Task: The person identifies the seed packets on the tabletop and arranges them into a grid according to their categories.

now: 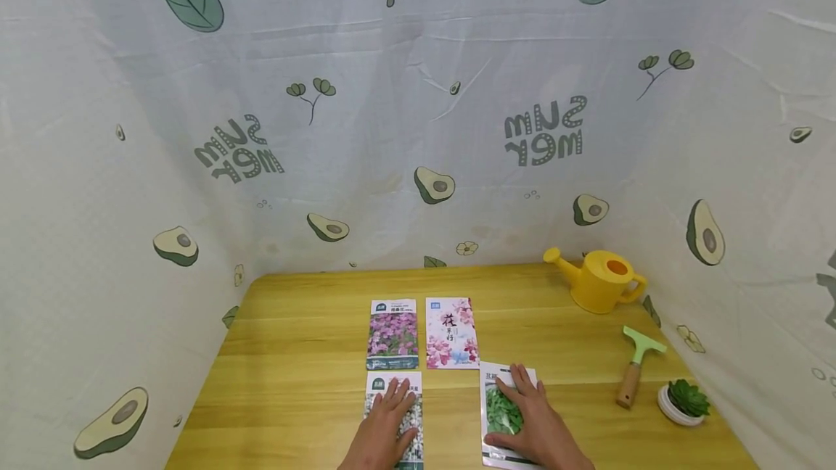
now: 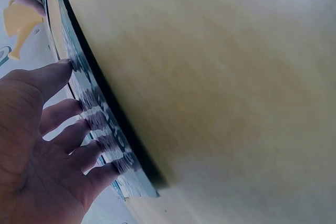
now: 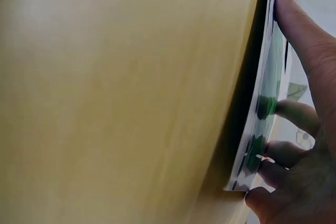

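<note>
On the front of the table my left hand rests on a seed packet with white flowers, its fingertips touching the printed face. The left wrist view shows the thumb and fingers spread along that packet. To the right, my right hand lies spread over a seed packet with green leaves. Its fingertips meet the face of this packet in the right wrist view, with the little finger at its edge. Behind them lie a pink-flower packet and a pink blossom packet, side by side.
A yellow watering can stands at the back right of the wooden table. Nearer lie a green-headed tool with a wooden handle and a small potted succulent. A printed cloth surrounds the table.
</note>
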A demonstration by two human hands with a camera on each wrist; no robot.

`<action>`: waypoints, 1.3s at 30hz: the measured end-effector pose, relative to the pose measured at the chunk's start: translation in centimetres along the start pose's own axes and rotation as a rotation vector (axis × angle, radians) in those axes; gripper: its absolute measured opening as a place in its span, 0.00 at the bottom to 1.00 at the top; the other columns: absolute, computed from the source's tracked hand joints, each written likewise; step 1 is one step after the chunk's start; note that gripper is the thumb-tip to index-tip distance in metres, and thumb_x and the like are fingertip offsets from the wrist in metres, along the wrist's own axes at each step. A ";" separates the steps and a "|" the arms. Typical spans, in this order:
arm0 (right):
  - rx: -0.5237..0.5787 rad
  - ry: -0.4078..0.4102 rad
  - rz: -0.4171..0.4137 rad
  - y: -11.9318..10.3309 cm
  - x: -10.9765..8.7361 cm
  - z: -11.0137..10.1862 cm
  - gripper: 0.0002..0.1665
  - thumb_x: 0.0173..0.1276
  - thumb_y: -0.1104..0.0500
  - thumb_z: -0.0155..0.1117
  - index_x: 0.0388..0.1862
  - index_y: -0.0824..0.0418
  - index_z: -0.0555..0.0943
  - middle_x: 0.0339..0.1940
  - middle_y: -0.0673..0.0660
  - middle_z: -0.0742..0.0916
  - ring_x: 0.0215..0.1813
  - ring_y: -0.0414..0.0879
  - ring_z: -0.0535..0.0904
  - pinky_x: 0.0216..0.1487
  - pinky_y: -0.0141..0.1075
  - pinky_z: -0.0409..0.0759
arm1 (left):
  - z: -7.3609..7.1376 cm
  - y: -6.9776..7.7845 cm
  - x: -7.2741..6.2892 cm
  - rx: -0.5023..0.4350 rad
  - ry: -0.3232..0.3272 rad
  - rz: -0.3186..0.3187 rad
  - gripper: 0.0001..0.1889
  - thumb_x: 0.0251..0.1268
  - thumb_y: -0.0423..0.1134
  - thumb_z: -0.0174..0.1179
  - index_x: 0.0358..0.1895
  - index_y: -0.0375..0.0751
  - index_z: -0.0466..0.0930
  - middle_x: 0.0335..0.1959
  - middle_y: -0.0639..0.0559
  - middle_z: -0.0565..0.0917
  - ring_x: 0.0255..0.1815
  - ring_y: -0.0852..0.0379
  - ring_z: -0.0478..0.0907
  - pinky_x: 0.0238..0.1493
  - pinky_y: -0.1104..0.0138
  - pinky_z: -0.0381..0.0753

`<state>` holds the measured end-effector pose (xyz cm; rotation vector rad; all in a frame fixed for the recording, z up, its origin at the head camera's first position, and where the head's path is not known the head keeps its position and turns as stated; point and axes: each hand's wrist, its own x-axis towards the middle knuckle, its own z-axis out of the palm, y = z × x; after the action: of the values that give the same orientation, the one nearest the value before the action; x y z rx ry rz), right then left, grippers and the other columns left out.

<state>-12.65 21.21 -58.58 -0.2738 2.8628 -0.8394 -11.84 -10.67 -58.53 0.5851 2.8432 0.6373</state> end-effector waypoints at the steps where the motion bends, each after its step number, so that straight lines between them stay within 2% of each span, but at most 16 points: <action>1: 0.005 -0.004 0.000 0.0 -0.1 0.0 0.65 0.46 0.27 0.86 0.74 0.65 0.80 0.84 0.76 0.65 0.86 0.74 0.54 0.81 0.74 0.51 | 0.0 0.0 0.0 0.000 -0.001 -0.001 0.31 0.76 0.47 0.68 0.76 0.40 0.77 0.82 0.42 0.70 0.84 0.37 0.64 0.78 0.37 0.68; 8: 0.098 -0.044 -0.004 -0.2 -0.9 0.2 0.62 0.49 0.33 0.88 0.76 0.66 0.78 0.85 0.76 0.61 0.86 0.75 0.48 0.81 0.75 0.44 | 0.1 0.1 0.1 0.004 -0.009 0.000 0.31 0.76 0.48 0.68 0.76 0.41 0.77 0.82 0.43 0.70 0.84 0.38 0.64 0.77 0.37 0.69; 16: 0.171 -0.048 -0.127 -0.3 -1.5 0.7 0.60 0.53 0.39 0.88 0.77 0.70 0.75 0.84 0.81 0.59 0.84 0.81 0.47 0.76 0.81 0.41 | 0.1 0.1 0.0 0.004 -0.009 -0.003 0.31 0.76 0.48 0.68 0.77 0.41 0.76 0.83 0.43 0.70 0.84 0.38 0.63 0.78 0.38 0.68; 21: 0.209 -0.072 -0.141 -0.8 -1.4 1.5 0.60 0.54 0.39 0.88 0.78 0.70 0.74 0.84 0.82 0.58 0.83 0.82 0.46 0.75 0.83 0.39 | 0.0 0.1 0.1 0.004 -0.014 0.000 0.31 0.77 0.48 0.67 0.77 0.40 0.76 0.83 0.42 0.70 0.84 0.38 0.63 0.78 0.37 0.68; 31: 0.226 -0.094 -0.162 -2.6 -0.9 3.0 0.62 0.54 0.38 0.88 0.78 0.69 0.74 0.84 0.80 0.58 0.84 0.80 0.46 0.75 0.83 0.40 | 0.0 -0.1 0.0 -0.005 0.011 0.020 0.30 0.78 0.50 0.66 0.76 0.40 0.77 0.82 0.40 0.70 0.83 0.36 0.64 0.77 0.36 0.69; 39: 0.173 -0.096 -0.173 -4.0 -0.3 3.3 0.63 0.52 0.33 0.86 0.78 0.67 0.75 0.85 0.78 0.59 0.85 0.78 0.48 0.77 0.81 0.44 | 0.1 -0.1 0.1 -0.028 -0.015 -0.003 0.31 0.77 0.49 0.67 0.77 0.40 0.76 0.83 0.41 0.69 0.84 0.36 0.62 0.78 0.37 0.67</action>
<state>-11.18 16.30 -59.10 -0.5306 2.6861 -1.0663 -11.92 -10.67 -58.70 0.5791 2.8155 0.6685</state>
